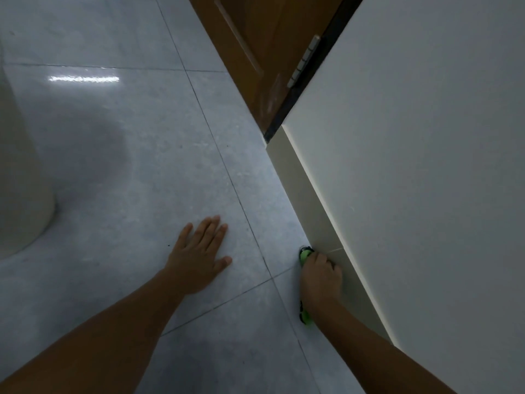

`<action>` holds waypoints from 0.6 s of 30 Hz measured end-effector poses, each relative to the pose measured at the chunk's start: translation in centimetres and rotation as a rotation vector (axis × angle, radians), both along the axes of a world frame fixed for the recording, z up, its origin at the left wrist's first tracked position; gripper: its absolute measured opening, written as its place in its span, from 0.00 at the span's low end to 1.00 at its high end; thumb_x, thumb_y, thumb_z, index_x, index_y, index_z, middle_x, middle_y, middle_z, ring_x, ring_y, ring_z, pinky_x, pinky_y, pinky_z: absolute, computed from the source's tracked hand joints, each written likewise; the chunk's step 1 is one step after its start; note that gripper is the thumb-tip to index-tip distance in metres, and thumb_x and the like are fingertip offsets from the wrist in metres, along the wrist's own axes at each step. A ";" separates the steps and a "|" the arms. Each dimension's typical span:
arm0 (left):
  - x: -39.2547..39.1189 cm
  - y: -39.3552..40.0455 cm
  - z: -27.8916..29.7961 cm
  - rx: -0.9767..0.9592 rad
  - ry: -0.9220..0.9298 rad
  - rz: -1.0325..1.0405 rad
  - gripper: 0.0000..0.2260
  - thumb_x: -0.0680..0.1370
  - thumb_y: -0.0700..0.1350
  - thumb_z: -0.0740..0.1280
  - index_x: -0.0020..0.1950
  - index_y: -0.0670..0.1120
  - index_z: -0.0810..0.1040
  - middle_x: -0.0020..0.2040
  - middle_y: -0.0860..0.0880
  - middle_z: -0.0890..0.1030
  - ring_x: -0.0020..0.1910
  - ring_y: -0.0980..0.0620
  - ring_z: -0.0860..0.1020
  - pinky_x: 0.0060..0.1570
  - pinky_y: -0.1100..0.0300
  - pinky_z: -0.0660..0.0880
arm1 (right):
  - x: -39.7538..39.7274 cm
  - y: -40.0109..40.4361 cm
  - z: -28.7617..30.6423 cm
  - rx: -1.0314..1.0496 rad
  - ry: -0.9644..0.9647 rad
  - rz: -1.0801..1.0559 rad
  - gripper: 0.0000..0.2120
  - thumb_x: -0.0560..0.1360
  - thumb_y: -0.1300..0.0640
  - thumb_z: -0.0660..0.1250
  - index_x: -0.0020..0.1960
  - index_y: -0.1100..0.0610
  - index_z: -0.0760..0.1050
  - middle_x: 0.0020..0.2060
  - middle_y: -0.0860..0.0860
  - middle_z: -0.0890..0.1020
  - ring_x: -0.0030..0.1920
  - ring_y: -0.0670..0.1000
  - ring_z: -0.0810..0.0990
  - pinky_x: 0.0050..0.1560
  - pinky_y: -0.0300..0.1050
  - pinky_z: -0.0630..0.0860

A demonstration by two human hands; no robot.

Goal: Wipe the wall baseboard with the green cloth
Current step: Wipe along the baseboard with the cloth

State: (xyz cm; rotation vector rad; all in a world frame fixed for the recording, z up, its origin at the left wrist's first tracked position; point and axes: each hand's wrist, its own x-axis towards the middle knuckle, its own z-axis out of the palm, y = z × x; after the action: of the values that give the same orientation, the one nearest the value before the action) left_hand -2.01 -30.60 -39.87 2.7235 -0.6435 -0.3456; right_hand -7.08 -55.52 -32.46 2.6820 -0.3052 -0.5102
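Nearest, two bare forearms reaching forward. Left hand (199,257) flat on the grey tiled floor (113,166), fingers straight and spread. Right hand (321,275) curled around the green cloth (305,255), pressing it against the cream baseboard (301,177) where floor meets wall (426,137). Open tile to the left; brown door (255,38) beyond the baseboard's far end.

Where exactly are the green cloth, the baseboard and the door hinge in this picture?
green cloth (305,255): head view, on the end poking out beyond the right hand's fingers.
baseboard (301,177): head view, on its bare face ahead of the hand.
door hinge (305,59): head view, on its metal knuckles.
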 end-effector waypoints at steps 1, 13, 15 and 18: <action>0.0 0.1 0.0 0.002 0.006 0.006 0.39 0.71 0.69 0.27 0.75 0.48 0.41 0.77 0.47 0.45 0.74 0.51 0.40 0.67 0.54 0.29 | 0.9 0.5 0.2 0.026 -0.021 0.005 0.16 0.79 0.60 0.51 0.65 0.60 0.67 0.58 0.56 0.76 0.56 0.54 0.75 0.57 0.48 0.69; 0.8 0.2 -0.2 0.063 -0.029 0.018 0.39 0.69 0.70 0.26 0.74 0.49 0.36 0.76 0.50 0.38 0.74 0.53 0.38 0.68 0.53 0.32 | 6.1 0.5 -2.2 -0.025 -0.095 0.376 0.28 0.74 0.63 0.41 0.73 0.66 0.55 0.71 0.62 0.65 0.70 0.60 0.66 0.67 0.52 0.65; 1.0 0.3 0.2 0.097 0.011 0.005 0.39 0.67 0.70 0.27 0.72 0.49 0.30 0.72 0.51 0.31 0.75 0.52 0.36 0.67 0.54 0.31 | 3.8 -0.6 -2.0 -0.038 -0.058 0.392 0.26 0.76 0.62 0.45 0.73 0.66 0.55 0.71 0.62 0.66 0.67 0.58 0.70 0.61 0.50 0.70; 0.4 -0.3 0.5 0.098 0.092 -0.033 0.40 0.66 0.68 0.29 0.73 0.48 0.30 0.73 0.50 0.30 0.74 0.52 0.35 0.68 0.54 0.31 | -3.1 -2.0 -1.0 -0.028 -0.003 0.326 0.23 0.70 0.64 0.57 0.64 0.67 0.71 0.59 0.63 0.78 0.54 0.58 0.80 0.47 0.50 0.78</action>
State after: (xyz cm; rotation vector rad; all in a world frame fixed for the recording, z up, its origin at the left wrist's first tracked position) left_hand -1.57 -30.87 -39.40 2.7732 -0.6628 -0.5196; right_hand -10.17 -57.49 -33.45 2.6318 0.1235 -0.3974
